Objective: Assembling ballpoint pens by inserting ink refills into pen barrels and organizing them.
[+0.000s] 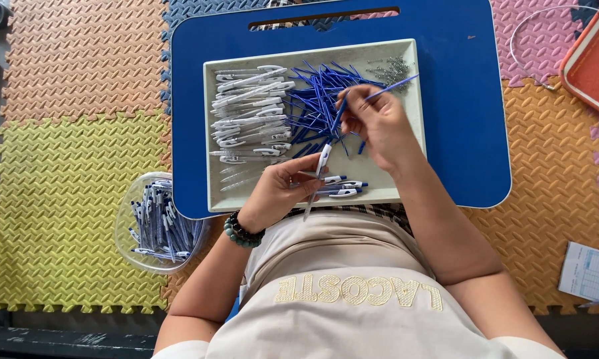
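**Feeding the refill into the pen barrel**

Your left hand (279,189) has its grip closed around a clear pen barrel (318,178), held at a slant over the near edge of the beige tray (412,133). Your right hand (379,123) pinches a thin blue refill (387,88) between fingertips, its far end pointing up and away over the tray. A second blue refill (339,113) seems to run from that hand down toward the barrel's top, though where it ends is hard to tell.

To do this step well, I'd judge the following matters:

- Keep the barrel steady and let the right hand do the aiming; two moving parts make the small opening harder to find.
- Pinch the refill close to its leading end so it does not flex.
- Line it up along the barrel's axis before pushing, not across it.
- Work low over the tray so a dropped piece lands in it.

The loose blue refills (316,100) lie heaped in the tray's middle, empty barrels (246,110) stacked at its left, small metal springs (392,66) in the far right corner, and a few finished pens (342,189) lie just beside your left hand. The tray sits on the blue tabletop (465,100); a clear tub of pens (156,223) rests on the foam floor mat (66,199) to your left.
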